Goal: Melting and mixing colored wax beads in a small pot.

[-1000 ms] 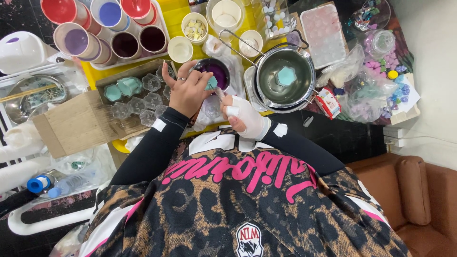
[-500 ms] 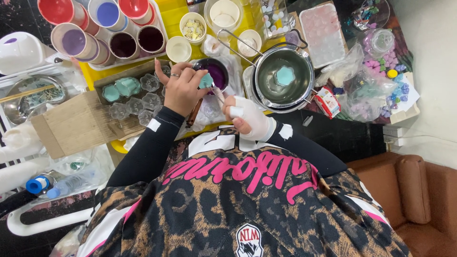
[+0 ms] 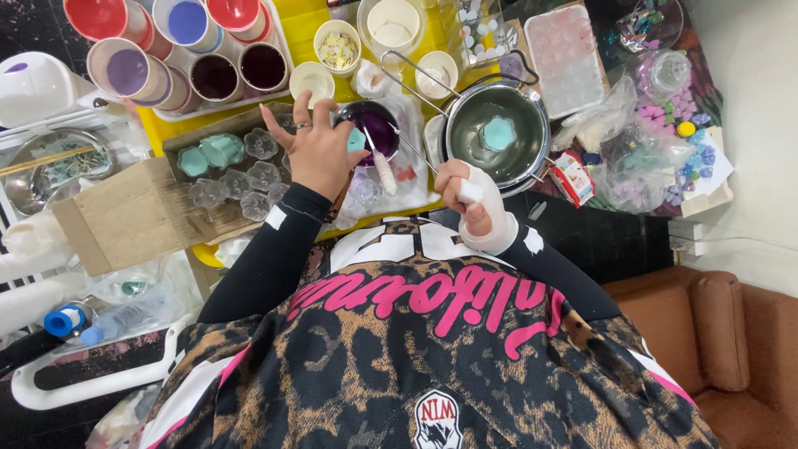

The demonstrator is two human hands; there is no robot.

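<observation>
1. The cardboard tray (image 3: 125, 216) is the largest thing near the hands. It lies on the yellow table (image 3: 312, 25), to the left of the person, and it carries clear flower-shaped moulds (image 3: 264, 176). Three of them at the far left are filled with a teal mass.

2. The steel pot (image 3: 497, 126) stands to the right of the middle, and one teal flower piece (image 3: 499, 133) lies in its bottom. It has a long wire handle.

3. The purple bowl (image 3: 378, 126) stands between the tray and the pot, just beyond the left hand.

4. The left hand (image 3: 320, 154) is above the right end of the tray. Its fingers are partly spread, and the thumb and one finger pinch a small teal piece (image 3: 356, 140) at the rim of the purple bowl. This piece looks light and probably a little soft or brittle, like wax or soap, so I judge it should be held gently by its edges, not squeezed on the petals.

5. The right hand (image 3: 465, 195) has a white wrapping on the wrist and one finger. It is closed around a thin metal stick (image 3: 411, 150), which points toward the purple bowl. The stick seems stiff and light, and the grip is at its near end.
</observation>
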